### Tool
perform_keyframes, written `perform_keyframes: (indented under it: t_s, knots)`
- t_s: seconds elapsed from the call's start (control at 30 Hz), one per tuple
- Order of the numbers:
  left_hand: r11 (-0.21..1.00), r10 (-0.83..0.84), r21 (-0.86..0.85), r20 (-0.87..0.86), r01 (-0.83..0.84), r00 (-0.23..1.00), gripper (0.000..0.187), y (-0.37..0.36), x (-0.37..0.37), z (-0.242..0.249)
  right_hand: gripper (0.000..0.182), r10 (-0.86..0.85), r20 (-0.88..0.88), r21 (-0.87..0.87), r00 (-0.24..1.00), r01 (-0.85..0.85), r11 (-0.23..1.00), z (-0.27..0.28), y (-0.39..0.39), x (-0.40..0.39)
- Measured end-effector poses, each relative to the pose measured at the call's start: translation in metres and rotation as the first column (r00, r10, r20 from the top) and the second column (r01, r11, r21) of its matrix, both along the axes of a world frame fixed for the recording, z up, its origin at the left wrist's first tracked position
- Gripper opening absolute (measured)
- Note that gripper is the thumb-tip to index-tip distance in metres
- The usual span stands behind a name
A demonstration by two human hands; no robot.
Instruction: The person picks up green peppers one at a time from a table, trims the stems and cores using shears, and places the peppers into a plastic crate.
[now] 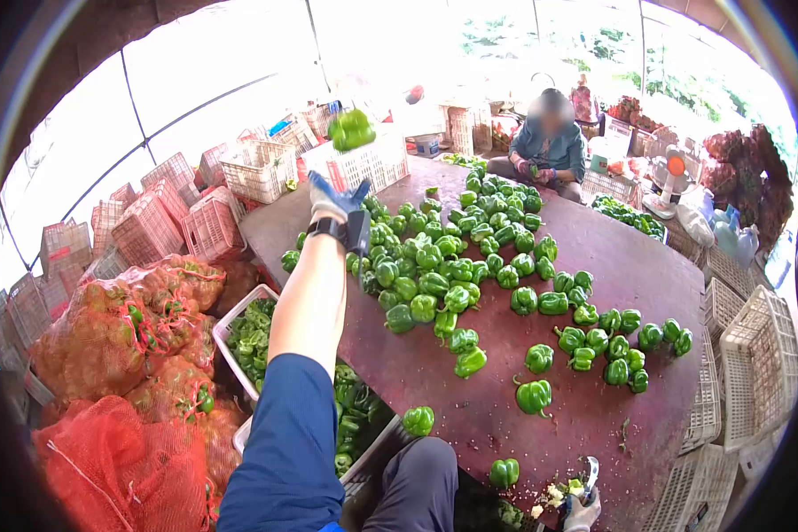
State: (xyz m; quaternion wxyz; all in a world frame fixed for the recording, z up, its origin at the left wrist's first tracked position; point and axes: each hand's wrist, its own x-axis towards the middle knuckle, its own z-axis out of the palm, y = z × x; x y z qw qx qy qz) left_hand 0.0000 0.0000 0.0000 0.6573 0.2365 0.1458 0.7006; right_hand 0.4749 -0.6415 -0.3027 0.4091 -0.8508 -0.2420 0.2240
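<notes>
My left hand (335,197), in a blue-and-white glove, is stretched out past the far left edge of the table with its fingers spread. A green bell pepper (352,130) is in the air just beyond those fingers, apart from them. Down at the near right edge, my right hand (583,514), also gloved, is closed around a small knife with a curved metal blade (591,468). Pale seed cores (554,495) lie beside it, and a single bell pepper (504,473) sits to its left. Many more bell peppers (430,257) cover the middle of the dark red table (496,408).
Peppers fill white crates (224,330) below the table's left side. Red mesh sacks (120,461) and stacked crates (146,226) stand further left. Across the table sits another person (559,155) with gloved hands. Empty crates (761,355) and a fan (674,168) are at the right.
</notes>
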Motion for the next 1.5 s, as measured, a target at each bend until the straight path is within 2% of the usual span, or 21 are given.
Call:
perform_keyframes:
  t_s: [0.03,0.07,0.1,0.13,0.17,0.27,0.3,0.33,0.43,0.53,0.63,0.67,0.7,0.77,0.83,0.9,0.97,1.17,1.23,1.43,1.5]
  knots:
    - [0.999,-0.018,-0.029,-0.003,0.018,1.0,0.087,-0.011,0.017,-0.002,0.051,0.0,0.02,-0.013,1.0,0.0,1.0,0.007,-0.008,0.011]
    - [0.947,0.204,-0.254,-0.002,-0.198,0.979,0.065,-0.054,0.059,0.011,0.05,-0.021,0.048,-0.016,0.999,0.021,1.0,0.008,-0.02,0.025]
    - [0.992,0.117,0.077,-0.235,-0.101,0.965,0.043,-0.026,0.031,0.054,0.05,-0.025,-0.059,0.095,0.998,0.031,0.995,-0.048,0.057,-0.049]
    - [0.983,0.044,0.181,-0.312,0.014,0.949,0.035,-0.019,0.041,0.009,0.05,-0.028,-0.027,0.064,0.999,0.029,0.997,-0.044,0.048,-0.04]
    - [0.995,0.005,0.096,-0.392,0.036,0.92,0.029,-0.09,0.074,-0.007,0.05,-0.029,0.016,0.023,0.999,0.028,0.999,-0.033,0.034,-0.026]
    - [0.942,-0.268,-0.002,-0.605,0.335,0.75,0.026,-0.144,0.104,-0.107,0.05,0.001,0.018,0.075,1.0,-0.003,0.997,-0.029,0.021,-0.012]
    - [0.923,-0.368,-0.091,-0.483,0.373,0.794,0.022,-0.158,0.116,-0.144,0.052,-0.009,0.032,0.076,0.999,0.006,0.997,-0.036,0.019,-0.007]
    - [0.89,-0.425,-0.106,-0.547,0.444,0.721,0.019,-0.188,0.125,-0.155,0.053,0.007,0.055,0.07,0.998,-0.011,0.997,-0.036,0.02,-0.006]
    - [0.834,-0.55,-0.281,-0.484,0.475,0.681,0.03,-0.253,0.15,-0.187,0.058,0.039,0.095,-0.023,0.995,-0.037,0.999,-0.032,0.018,-0.007]
    - [0.761,-0.641,-0.311,-0.496,0.569,0.586,0.04,-0.292,0.168,-0.221,0.039,-0.036,0.176,0.169,0.984,0.005,0.986,-0.069,0.021,-0.001]
    - [0.686,-0.707,-0.328,-0.51,0.649,0.49,0.042,-0.341,0.194,-0.229,0.024,-0.046,0.057,0.118,0.997,0.039,0.992,-0.037,0.022,-0.01]
    - [0.666,-0.706,-0.347,-0.58,0.661,0.407,0.043,-0.359,0.203,-0.229,0.023,-0.104,-0.102,0.287,0.989,0.129,0.949,-0.04,0.022,-0.013]
    - [0.651,-0.687,-0.338,-0.644,0.68,0.337,0.041,-0.373,0.212,-0.234,0.023,-0.03,-0.232,0.373,0.972,0.117,0.92,-0.079,0.017,0.003]
    - [0.636,-0.606,-0.34,-0.776,0.693,0.176,0.039,-0.404,0.232,-0.239,0.027,0.08,-0.488,0.345,0.869,0.107,0.933,-0.016,0.018,-0.018]
    - [0.632,-0.56,-0.306,-0.815,0.712,0.147,0.037,-0.438,0.248,-0.236,0.03,0.22,-0.55,0.476,0.806,0.085,0.876,-0.011,0.018,-0.026]
    - [0.656,-0.295,-0.167,-0.954,0.736,0.046,0.041,-0.46,0.261,-0.243,0.037,0.332,-0.518,0.536,0.788,-0.003,0.844,-0.009,0.017,-0.03]
    - [0.538,-0.498,-0.309,-0.867,0.785,0.0,0.054,-0.477,0.273,-0.246,0.04,0.38,-0.497,0.559,0.78,-0.046,0.828,0.014,0.015,-0.042]
    - [0.618,-0.621,-0.298,-0.753,0.727,0.219,0.043,-0.506,0.281,-0.279,0.05,0.48,-0.34,0.626,0.809,-0.187,0.757,-0.001,0.01,-0.04]
    - [0.7,-0.382,-0.13,-0.899,0.702,0.213,0.04,-0.504,0.272,-0.274,0.053,0.491,-0.385,0.599,0.781,-0.193,0.777,0.022,0.009,-0.043]
    - [0.606,-0.755,-0.357,-0.54,0.71,0.373,0.034,-0.52,0.271,-0.235,0.042,0.52,-0.548,0.632,0.655,-0.082,0.77,0.043,-0.008,-0.038]
    - [0.599,-0.71,-0.359,-0.65,0.716,0.269,0.035,-0.523,0.274,-0.234,0.043,0.546,-0.525,0.638,0.653,-0.122,0.76,0.036,-0.011,-0.034]
